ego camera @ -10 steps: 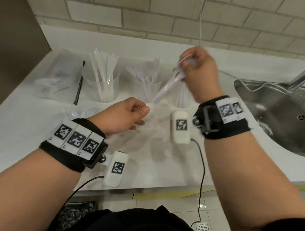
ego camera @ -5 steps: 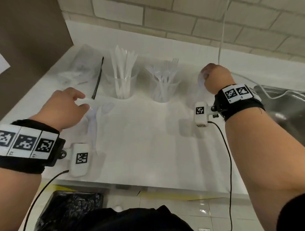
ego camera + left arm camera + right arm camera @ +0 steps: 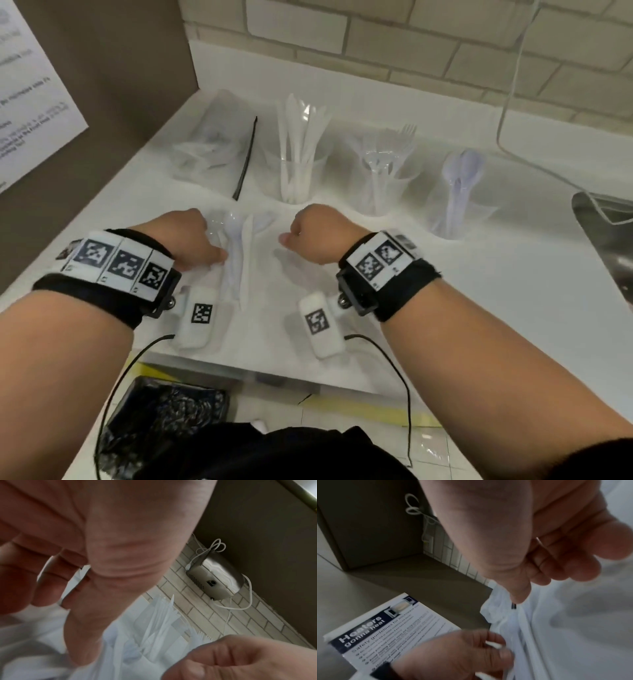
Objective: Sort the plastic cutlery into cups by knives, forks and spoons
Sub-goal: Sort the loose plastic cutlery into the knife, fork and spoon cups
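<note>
Spoon delivered, both hands back at the loose pile

My right hand (image 3: 317,233) has left the clear spoon cup (image 3: 459,212) by the sink-side end of the white bench (image 3: 445,291) and returned empty, fingers curled on nothing. My left hand (image 3: 186,240) has dropped onto the remaining white plastic cutlery (image 3: 239,253) near the front edge (pinching a handle, I judge). Knife cup (image 3: 298,174) and fork cup (image 3: 387,185) wait at the back.
</note>
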